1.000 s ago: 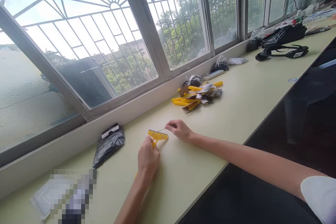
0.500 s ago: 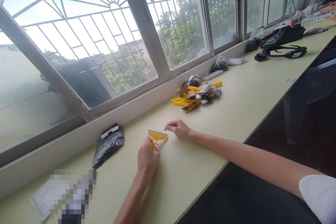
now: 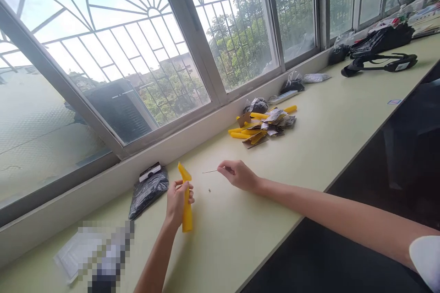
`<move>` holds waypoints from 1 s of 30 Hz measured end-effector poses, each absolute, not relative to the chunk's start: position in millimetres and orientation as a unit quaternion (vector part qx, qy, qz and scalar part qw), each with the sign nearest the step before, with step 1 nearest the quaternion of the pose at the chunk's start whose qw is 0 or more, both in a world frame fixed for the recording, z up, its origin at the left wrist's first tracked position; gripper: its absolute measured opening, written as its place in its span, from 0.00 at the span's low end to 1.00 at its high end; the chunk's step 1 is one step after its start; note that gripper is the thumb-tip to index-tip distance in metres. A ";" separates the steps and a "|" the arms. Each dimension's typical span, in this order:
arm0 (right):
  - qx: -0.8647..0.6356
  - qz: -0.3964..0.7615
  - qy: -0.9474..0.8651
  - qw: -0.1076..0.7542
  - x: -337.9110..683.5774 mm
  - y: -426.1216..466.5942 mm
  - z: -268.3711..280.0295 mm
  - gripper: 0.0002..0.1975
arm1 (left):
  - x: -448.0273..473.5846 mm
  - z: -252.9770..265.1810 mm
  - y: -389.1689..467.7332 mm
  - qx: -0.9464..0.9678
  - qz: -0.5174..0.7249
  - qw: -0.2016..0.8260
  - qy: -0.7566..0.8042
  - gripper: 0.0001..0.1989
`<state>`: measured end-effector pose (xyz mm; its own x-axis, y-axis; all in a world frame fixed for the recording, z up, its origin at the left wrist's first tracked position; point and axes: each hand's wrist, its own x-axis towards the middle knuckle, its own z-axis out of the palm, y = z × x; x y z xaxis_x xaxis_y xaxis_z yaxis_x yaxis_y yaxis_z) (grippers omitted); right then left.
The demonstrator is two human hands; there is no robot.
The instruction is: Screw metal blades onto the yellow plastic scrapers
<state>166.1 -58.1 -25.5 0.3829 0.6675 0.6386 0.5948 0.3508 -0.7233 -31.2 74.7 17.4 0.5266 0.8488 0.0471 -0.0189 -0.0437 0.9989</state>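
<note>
My left hand (image 3: 177, 203) is closed around the handle of a yellow scraper (image 3: 187, 210), raised off the table and turned so its head points up and away. In my right hand (image 3: 237, 175) is a thin metal screwdriver (image 3: 209, 172), its shaft pointing left toward the scraper but apart from it. The screwdriver's handle is hidden in the fingers. On the table between the hands lies a small metal piece (image 3: 209, 190), probably a screw, too small to make out fully.
Beyond my hands is a pile of yellow handles and cardboard pieces (image 3: 263, 127). A black plastic-wrapped package (image 3: 149, 192) lies left by the window sill. A black headset-like strap device (image 3: 380, 64) sits far right. The table's front edge (image 3: 309, 215) runs diagonally under my right forearm.
My left hand has turned the scraper over and moved it left, away from the screwdriver tip. A small metal piece now shows on the table. The right hand stays nearly in place.
</note>
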 end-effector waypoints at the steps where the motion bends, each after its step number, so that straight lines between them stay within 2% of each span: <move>1: -0.566 0.018 -0.574 0.592 161.8 -57.9 -27.0 0.12 | -30.3 15.7 74.0 0.617 0.348 0.625 0.328 0.19; 11: -0.576 0.004 -0.609 0.546 156.4 -53.8 -27.8 0.14 | -19.2 14.2 55.2 0.638 0.245 0.663 0.306 0.21; 30: -0.598 0.015 -0.597 0.535 158.0 -55.0 -27.6 0.11 | -14.9 0.1 66.2 0.576 0.198 0.737 0.294 0.16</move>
